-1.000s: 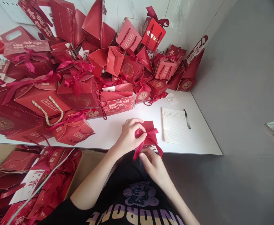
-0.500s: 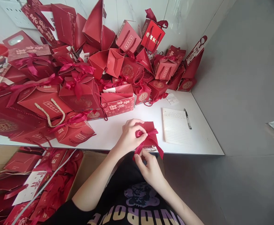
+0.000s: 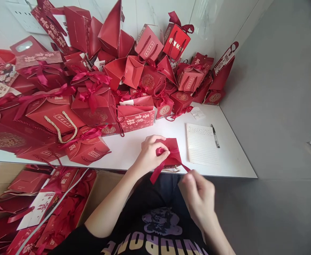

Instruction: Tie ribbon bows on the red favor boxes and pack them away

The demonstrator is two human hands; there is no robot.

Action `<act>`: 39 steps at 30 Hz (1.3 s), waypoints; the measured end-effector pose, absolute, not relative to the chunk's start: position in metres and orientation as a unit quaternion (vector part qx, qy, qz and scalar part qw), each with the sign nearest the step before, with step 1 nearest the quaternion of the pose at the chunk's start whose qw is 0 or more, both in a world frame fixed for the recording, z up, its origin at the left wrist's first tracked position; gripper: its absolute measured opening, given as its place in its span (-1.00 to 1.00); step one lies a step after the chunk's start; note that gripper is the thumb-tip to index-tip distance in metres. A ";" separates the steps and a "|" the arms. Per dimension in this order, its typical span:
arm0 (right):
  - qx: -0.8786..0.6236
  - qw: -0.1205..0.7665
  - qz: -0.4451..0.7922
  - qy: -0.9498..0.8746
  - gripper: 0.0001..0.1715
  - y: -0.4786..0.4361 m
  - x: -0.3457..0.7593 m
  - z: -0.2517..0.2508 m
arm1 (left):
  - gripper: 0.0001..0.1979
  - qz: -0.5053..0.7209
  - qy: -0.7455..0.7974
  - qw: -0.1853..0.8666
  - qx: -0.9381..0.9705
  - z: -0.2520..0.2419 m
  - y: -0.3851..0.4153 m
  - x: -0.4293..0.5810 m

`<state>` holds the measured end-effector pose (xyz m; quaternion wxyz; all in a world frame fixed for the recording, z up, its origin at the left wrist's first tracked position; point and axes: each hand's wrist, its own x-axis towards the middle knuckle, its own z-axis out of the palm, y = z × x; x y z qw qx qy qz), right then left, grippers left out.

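A small red gift box (image 3: 173, 143) stands at the front edge of the white table, with a gold cord handle (image 3: 175, 170) showing on its near side. Across its top runs a red ribbon (image 3: 157, 173), one tail hanging over the table's edge. My left hand (image 3: 152, 154) rests at the box's left side, thumb and forefinger pinching the ribbon at the knot. Off to the right, my right hand (image 3: 200, 191) is closed on the other tail, which stretches taut from the box; this hand is slightly blurred.
Red gift boxes (image 3: 91, 106) with ribbons and cords are piled along the wall. A lined notepad (image 3: 202, 145) and a pen (image 3: 215, 136) lie to the right. Below the table at left, a cardboard box (image 3: 99, 191) holds more red boxes. A grey wall bounds the right.
My right hand has gone from the left ribbon tail to the right one and drawn it out rightward. My left hand still pinches the knot. The view has shifted slightly.
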<state>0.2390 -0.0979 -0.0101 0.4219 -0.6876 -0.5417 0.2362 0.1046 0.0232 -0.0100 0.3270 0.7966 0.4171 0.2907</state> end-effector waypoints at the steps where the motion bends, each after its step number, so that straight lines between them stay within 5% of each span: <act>1: -0.723 0.415 0.202 -0.514 -0.53 -0.097 0.249 -0.008 | -0.93 0.292 0.416 0.327 0.797 -0.010 0.023 0.105; 5: -0.780 0.321 0.248 -0.476 -0.42 -0.086 0.270 -0.009 | -0.93 0.297 0.416 0.321 0.798 -0.013 0.024 0.105; 11: -0.677 0.374 0.440 -0.457 -0.46 -0.078 0.263 -0.016 | -0.94 0.304 0.416 0.311 0.799 -0.013 0.023 0.105; 23: -0.665 0.286 0.408 -0.556 -0.52 -0.087 0.291 -0.007 | -0.92 0.308 0.417 0.329 0.789 -0.013 0.024 0.107; 32: -0.725 0.332 0.264 -0.542 -0.46 -0.029 0.271 0.009 | -0.88 0.448 0.497 0.275 0.690 -0.012 0.021 0.102; 39: -0.717 0.353 0.255 -0.544 -0.56 -0.017 0.255 -0.002 | -0.70 0.312 0.557 0.269 0.721 -0.010 0.010 0.102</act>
